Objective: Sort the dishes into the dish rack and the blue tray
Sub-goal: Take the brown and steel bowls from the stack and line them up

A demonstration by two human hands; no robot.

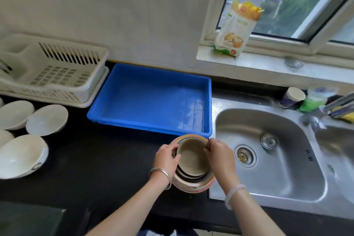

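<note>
A stack of nested metal bowls [192, 161] stands on the black counter just in front of the blue tray [153, 99]. My left hand [166, 158] grips the stack's left rim and my right hand [220, 156] pinches its right rim. Nothing lies in the blue tray. The white dish rack [55, 71] stands at the far left against the wall and looks bare. Several white bowls [47, 119] sit on the counter in front of the rack, the nearest one [22, 156] at the left edge.
A steel double sink [268, 151] lies right of the stack. A cup [293, 97] and bottles [314, 99] stand behind the sink. A food packet [237, 28] leans on the window sill. The black counter [99, 159] stretches between the white bowls and the stack.
</note>
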